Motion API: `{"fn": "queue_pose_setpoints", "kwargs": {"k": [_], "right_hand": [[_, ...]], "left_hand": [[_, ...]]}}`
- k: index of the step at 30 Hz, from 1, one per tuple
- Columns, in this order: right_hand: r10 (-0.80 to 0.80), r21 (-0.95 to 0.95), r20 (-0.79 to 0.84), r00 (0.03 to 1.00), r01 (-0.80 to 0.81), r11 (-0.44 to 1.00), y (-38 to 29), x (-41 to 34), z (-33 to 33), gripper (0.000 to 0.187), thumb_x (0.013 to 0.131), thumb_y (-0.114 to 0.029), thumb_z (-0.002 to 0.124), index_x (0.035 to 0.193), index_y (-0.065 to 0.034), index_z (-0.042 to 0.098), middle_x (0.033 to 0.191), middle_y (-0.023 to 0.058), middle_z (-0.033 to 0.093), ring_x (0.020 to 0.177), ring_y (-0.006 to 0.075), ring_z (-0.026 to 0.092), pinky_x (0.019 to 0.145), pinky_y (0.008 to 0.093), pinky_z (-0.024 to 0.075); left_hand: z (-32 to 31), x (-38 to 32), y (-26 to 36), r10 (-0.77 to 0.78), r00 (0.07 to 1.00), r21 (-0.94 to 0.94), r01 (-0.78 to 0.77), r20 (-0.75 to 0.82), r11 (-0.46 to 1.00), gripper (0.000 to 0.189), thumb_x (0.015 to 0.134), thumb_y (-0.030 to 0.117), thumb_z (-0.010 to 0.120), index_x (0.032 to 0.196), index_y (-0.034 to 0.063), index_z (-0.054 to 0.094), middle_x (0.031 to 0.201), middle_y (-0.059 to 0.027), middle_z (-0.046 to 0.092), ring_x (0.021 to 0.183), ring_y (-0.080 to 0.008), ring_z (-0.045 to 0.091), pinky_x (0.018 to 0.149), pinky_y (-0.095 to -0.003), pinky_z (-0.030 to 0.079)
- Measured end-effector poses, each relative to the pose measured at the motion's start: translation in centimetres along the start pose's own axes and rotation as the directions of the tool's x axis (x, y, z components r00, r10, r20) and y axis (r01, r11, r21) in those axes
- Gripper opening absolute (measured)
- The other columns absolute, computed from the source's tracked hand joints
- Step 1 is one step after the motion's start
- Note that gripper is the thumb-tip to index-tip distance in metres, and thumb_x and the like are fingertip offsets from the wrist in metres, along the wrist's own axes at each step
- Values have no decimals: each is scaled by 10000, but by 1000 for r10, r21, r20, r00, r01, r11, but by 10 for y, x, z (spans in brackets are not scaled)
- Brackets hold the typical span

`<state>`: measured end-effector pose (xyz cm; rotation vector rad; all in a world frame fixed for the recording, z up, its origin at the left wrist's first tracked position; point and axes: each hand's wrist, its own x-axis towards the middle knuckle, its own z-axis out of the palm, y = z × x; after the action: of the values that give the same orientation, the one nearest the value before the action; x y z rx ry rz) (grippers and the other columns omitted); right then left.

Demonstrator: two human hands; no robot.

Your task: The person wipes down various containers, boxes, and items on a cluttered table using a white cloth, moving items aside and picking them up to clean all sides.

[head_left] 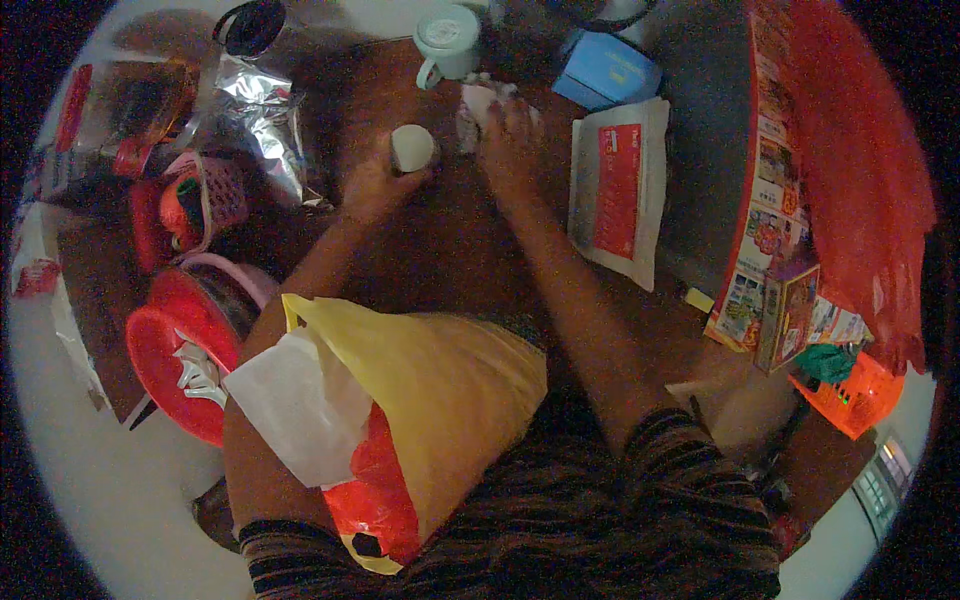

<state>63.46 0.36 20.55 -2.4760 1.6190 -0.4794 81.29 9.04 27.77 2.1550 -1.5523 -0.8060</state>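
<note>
My left hand (381, 180) is closed around a small cup or container with a pale round top (412, 148), above the dark wooden table (472, 225). To its right, my right hand (510, 135) grips a crumpled whitish cloth or tissue (478, 112) on the tabletop; its fingers are blurred. A pale mug with a lid (448, 45) stands just beyond the two hands. A yellow bag (442, 375) lies across my lap, with white paper (304, 409) and a red packet (382, 502) at its left side.
A silver foil bag (270, 135), a pink basket (221, 187) and a red bin (169, 360) are on the left. On the right are a blue box (607, 71), a white packet with a red label (619, 191), printed sheets (757, 247) and an orange basket (859, 397).
</note>
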Motion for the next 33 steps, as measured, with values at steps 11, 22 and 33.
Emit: {"fn": "queue_pose_setpoints", "kwargs": {"k": [11, 22, 33], "right_hand": [[-327, 267, 257, 909, 259, 928, 38, -170, -43, 305, 855, -130, 554, 1134, -18, 601, 1401, 195, 423, 1328, 368, 366, 1084, 526, 289], [-205, 35, 180, 962, 202, 979, 21, -115, -51, 377, 867, -135, 533, 1217, 4, 529, 1423, 261, 353, 1334, 414, 328, 1091, 521, 283], [-352, 199, 349, 869, 298, 933, 23, -99, -34, 348, 831, -93, 532, 1166, -9, 575, 1342, 202, 454, 1326, 358, 362, 1079, 512, 297]], "left_hand": [[-16, 25, 0, 47, 998, -246, -34, 47, 969, 655, 767, 296, 769, 1266, 34, 434, 1201, -177, 589, 1107, -293, 580, 930, -375, 459], [-120, 35, -93, 136, 915, -264, -33, 380, 964, 907, 825, 429, 704, 1446, -20, 219, 1277, -185, 534, 1097, -255, 576, 848, -345, 504], [-230, -135, 30, 48, 997, -326, -63, -52, 943, 520, 916, 290, 588, 1358, 45, 464, 1276, -125, 547, 1144, -200, 545, 917, -304, 462]]}}
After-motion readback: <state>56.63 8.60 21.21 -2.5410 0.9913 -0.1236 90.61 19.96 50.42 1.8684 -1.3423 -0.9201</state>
